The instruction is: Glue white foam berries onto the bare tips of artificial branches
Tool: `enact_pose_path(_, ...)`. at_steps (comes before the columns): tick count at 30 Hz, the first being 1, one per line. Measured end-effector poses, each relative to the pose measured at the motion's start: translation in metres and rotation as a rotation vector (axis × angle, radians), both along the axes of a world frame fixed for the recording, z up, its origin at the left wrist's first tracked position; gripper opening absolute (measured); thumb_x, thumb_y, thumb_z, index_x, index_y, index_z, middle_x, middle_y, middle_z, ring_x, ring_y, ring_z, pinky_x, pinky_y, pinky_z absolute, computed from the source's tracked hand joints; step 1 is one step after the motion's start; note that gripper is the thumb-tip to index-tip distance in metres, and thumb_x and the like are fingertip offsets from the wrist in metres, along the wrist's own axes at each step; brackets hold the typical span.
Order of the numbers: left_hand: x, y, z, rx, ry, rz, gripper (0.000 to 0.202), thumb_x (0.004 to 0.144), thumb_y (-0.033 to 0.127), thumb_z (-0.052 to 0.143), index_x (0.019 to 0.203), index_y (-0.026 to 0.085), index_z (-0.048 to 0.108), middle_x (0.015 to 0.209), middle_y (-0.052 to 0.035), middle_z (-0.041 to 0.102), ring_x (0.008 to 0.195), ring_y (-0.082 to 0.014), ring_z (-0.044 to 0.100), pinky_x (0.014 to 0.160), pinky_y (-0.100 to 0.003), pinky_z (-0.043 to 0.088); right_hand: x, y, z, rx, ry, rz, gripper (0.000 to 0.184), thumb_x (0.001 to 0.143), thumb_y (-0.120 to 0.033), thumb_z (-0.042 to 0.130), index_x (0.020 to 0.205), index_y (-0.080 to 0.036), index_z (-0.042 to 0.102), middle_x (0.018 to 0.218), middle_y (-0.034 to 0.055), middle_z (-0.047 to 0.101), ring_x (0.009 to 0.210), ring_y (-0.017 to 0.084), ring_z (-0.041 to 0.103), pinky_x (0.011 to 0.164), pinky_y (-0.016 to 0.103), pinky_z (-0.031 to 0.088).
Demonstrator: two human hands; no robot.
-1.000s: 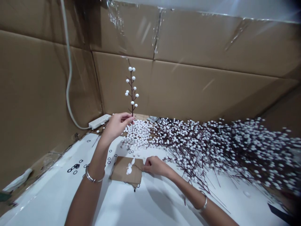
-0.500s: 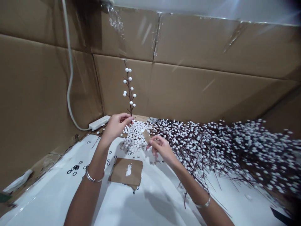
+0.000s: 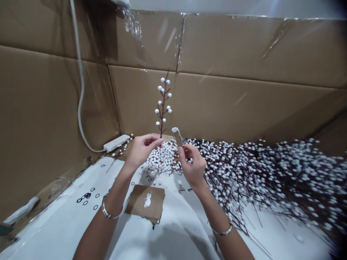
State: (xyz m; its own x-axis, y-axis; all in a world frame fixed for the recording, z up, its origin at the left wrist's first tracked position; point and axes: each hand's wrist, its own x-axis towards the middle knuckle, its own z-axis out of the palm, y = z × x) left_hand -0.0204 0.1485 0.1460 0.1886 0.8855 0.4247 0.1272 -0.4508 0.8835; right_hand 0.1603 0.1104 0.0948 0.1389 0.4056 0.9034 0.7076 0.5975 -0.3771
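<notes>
While the left hand pinched a white-berried spray upright by its stem, the right hand closed narrowly on a cardboard sliver tipped with white paste, with loose white berries and a large pile of sprays remaining beyond, and a cardboard square lying below.

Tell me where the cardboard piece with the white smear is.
In the head view, the cardboard piece lies on the white surface just below the left hand, with a heap of white berries beyond it.
</notes>
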Motion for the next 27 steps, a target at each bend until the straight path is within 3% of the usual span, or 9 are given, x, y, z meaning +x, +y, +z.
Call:
enact_pose_path(8,0.011,-0.014,0.008,-0.04,0.035,-0.003,0.018,0.079,0.034,0.069,0.077,0.016,0.069,0.071,-0.0049,0.07,0.065,-0.0151,0.063,0.052,-0.023,0.046,0.004,0.004,-0.002,0.003,-0.017,-0.019,0.01,0.092,-0.024,0.055,0.099,-0.022,0.06,0.083,0.0036,0.068,0.056,0.011,0.059,0.056,0.025,0.048)
enact_pose_path(22,0.009,-0.012,0.004,-0.003,0.054,0.006,0.021,0.078,0.038,0.07,0.078,0.016,0.071,0.072,-0.0047,0.07,0.066,-0.0156,0.062,0.055,-0.024,0.046,0.007,0.006,-0.003,0.009,-0.098,-0.029,0.013,0.093,-0.024,0.054,0.102,-0.021,0.061,0.084,0.0047,0.07,0.057,0.012,0.058,0.058,0.026,0.049)
enact_pose_path(27,0.009,-0.01,0.002,-0.005,0.056,0.001,0.021,0.079,0.037,0.07,0.079,0.016,0.071,0.072,-0.0043,0.07,0.067,-0.015,0.062,0.055,-0.023,0.045,0.009,0.007,-0.004,-0.003,-0.092,0.024,0.013,0.092,-0.022,0.054,0.103,-0.021,0.062,0.089,0.0064,0.071,0.067,0.014,0.064,0.062,0.027,0.05)
